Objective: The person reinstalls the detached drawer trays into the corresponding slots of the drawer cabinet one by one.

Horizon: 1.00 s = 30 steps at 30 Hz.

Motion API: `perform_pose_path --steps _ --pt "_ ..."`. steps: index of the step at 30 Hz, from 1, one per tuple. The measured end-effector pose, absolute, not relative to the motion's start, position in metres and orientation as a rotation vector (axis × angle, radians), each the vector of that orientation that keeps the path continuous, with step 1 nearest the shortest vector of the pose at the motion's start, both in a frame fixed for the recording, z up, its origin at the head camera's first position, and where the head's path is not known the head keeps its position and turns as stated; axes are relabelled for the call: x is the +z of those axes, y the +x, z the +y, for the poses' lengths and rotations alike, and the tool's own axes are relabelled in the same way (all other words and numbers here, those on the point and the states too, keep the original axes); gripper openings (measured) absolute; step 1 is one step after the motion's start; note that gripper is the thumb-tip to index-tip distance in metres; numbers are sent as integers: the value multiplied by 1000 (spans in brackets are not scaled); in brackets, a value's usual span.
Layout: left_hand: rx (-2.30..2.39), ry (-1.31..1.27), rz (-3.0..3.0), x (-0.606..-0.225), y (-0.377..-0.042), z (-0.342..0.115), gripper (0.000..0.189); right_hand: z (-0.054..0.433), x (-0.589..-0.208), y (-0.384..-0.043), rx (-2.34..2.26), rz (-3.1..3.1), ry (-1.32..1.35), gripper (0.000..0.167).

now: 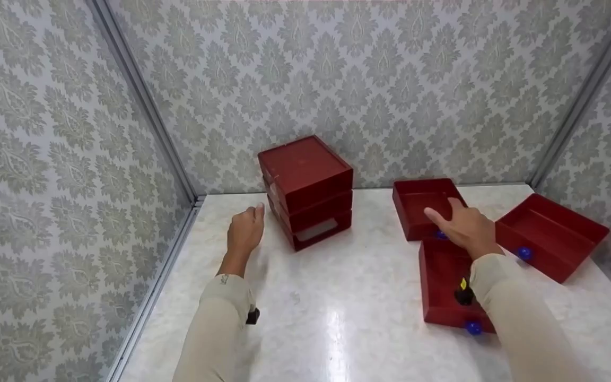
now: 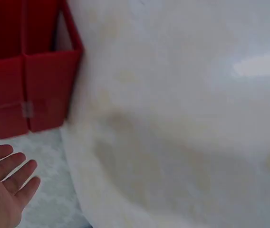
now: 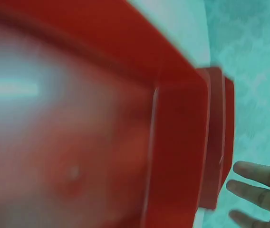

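Observation:
A red three-tier drawer cabinet point(image 1: 305, 164) stands toward the back, its lowest slot hollow at the front. My left hand point(image 1: 245, 228) hovers just left of it, fingers extended and holding nothing; the left wrist view shows those fingers point(image 2: 18, 173) beside the cabinet's red side point(image 2: 44, 95). Over the right-hand drawers hangs my right hand point(image 1: 467, 225), thumb and fingers spread, with nothing in it. Beneath and around it lie a back red drawer point(image 1: 403, 212), a front red drawer point(image 1: 435, 286) and a tilted right red drawer point(image 1: 555, 228), each with a blue knob.
Patterned walls point(image 1: 337, 69) rise behind and on both sides of the white marbled table point(image 1: 305, 297). The front drawer's blue knob point(image 1: 473, 328) faces me. A black wrist device point(image 1: 463, 294) with a yellow mark shows beside my right sleeve.

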State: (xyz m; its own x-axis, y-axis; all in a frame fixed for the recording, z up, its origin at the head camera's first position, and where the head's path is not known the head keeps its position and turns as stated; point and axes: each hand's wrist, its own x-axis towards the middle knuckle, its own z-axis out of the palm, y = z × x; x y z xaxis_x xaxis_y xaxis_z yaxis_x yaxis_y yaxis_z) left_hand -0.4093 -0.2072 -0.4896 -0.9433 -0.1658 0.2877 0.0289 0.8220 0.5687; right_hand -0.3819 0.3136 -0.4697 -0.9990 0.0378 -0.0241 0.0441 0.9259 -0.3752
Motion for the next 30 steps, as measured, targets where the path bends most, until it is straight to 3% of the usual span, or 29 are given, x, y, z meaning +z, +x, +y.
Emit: perform_pose_path --steps 4,10,15,22,30 --pt "-1314 138 -2515 -471 -410 -177 65 282 -463 -389 -686 3137 24 112" --pt "-1823 213 -2381 -444 -412 -131 85 224 -451 -402 -1063 3030 16 102" --pt "-1836 296 -2383 -439 -417 -113 77 185 -437 -409 -1401 2736 13 102" --pt "-1900 240 -2379 -437 -422 -119 68 167 -426 -410 -1485 2649 5 93" --pt "-1975 89 -2420 -434 -435 -116 55 132 -424 -408 -1528 2783 121 64"
